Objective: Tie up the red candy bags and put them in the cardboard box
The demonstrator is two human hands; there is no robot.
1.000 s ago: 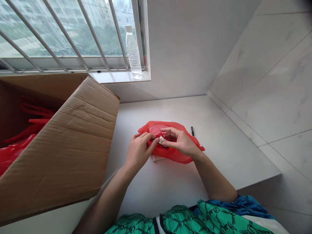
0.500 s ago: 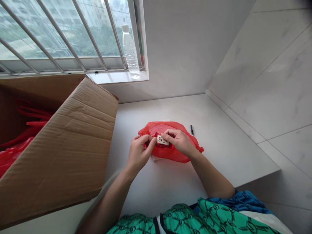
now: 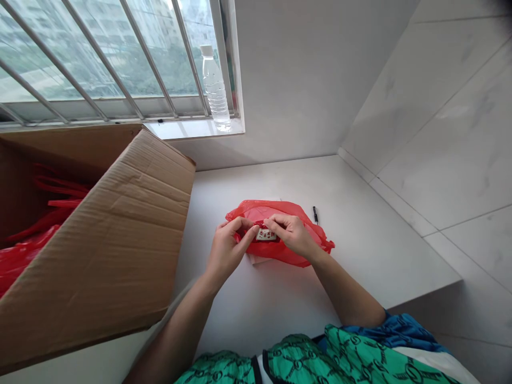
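Note:
Between my hands is a small red packet (image 3: 266,234) with a white label and red lettering. My left hand (image 3: 232,242) pinches its left end between thumb and fingertips. At its upper right edge, my right hand (image 3: 291,233) has thumb and fingers closed on it. Beneath the packet and both hands a red plastic bag (image 3: 294,258) lies spread on the white tabletop (image 3: 248,309). Part of a pale flat thing (image 3: 258,260) shows from under the bag; the rest of it is covered.
A cardboard box (image 3: 120,229) holding red plastic bags (image 3: 30,250) stands at the left. A black pen (image 3: 316,215) lies right of the spread bag. On the windowsill stands a clear bottle (image 3: 216,93). Tiled wall (image 3: 448,122) borders the table's right side.
The packet has turned so that its label lies more level, and it sits slightly lower between my fingers. Both hands have kept their hold and barely moved.

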